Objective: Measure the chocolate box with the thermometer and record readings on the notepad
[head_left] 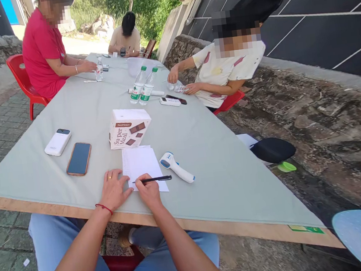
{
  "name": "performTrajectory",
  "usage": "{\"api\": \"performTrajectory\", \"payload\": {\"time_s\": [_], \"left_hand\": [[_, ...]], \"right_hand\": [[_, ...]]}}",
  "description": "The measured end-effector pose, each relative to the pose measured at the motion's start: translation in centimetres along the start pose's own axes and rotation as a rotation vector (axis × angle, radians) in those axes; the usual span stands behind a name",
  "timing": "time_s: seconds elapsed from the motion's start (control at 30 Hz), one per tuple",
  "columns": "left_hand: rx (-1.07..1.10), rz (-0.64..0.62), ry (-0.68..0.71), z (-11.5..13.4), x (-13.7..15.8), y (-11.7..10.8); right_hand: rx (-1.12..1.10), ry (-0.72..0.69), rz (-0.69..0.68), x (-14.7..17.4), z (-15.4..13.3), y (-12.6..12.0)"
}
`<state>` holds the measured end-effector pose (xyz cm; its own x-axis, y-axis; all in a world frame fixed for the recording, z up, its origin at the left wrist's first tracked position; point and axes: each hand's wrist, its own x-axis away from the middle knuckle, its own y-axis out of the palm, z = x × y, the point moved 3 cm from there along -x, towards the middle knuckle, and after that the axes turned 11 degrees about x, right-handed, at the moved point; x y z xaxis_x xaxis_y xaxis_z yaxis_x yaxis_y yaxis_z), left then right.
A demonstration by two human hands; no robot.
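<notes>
In the head view, my right hand (149,193) grips a black pen (156,179), its tip close to the left part of a white sheet of paper (144,161). My left hand (115,189) lies flat with fingers spread, at the paper's left edge. A white box printed "Super Meal" (127,128) stands just beyond the sheet. To the right of the paper rests a white and blue infrared thermometer (176,167). A phone in an orange-brown case (79,159) and a white power bank (58,142) lie to the left of my hands.
Two green-capped water bottles (141,87) stand mid-table, with a white device (169,101) and a dark phone beside them. A clear plastic basin (141,65) sits further back. Three people sit around the grey-covered table (218,179); one at the left handles a bottle (99,70).
</notes>
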<state>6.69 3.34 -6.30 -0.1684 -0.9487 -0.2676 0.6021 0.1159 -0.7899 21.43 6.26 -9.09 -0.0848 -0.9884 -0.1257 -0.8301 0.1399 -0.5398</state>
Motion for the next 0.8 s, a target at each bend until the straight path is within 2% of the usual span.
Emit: {"api": "performTrajectory", "payload": {"time_s": [0.3, 0.43, 0.5, 0.57, 0.67, 0.73, 0.8], "left_hand": [[0.048, 0.018, -0.003, -0.2, 0.0, 0.0], [0.046, 0.02, 0.004, -0.2, 0.1, 0.0], [0.032, 0.009, 0.006, -0.2, 0.1, -0.1], [0.024, 0.002, 0.007, -0.2, 0.0, -0.2], [0.025, 0.009, 0.007, -0.4, -0.2, -0.4], [0.023, 0.021, 0.007, -0.6, -0.1, -0.5], [0.027, 0.033, 0.013, -0.7, 0.2, -0.3]], "right_hand": [[0.018, -0.022, -0.004, 0.2, 0.2, 0.3], [-0.036, -0.045, 0.225, 0.0, 0.6, -1.1], [0.057, -0.102, 0.291, -0.8, 0.6, -2.2], [0.284, -0.142, 0.22, -2.3, 0.1, -2.8], [0.673, -0.045, 0.024, -5.1, -0.7, -2.9], [0.822, 0.034, -0.061, -6.5, -1.4, -2.6], [0.866, 0.06, -0.118, -7.3, -1.8, -2.3]]}}
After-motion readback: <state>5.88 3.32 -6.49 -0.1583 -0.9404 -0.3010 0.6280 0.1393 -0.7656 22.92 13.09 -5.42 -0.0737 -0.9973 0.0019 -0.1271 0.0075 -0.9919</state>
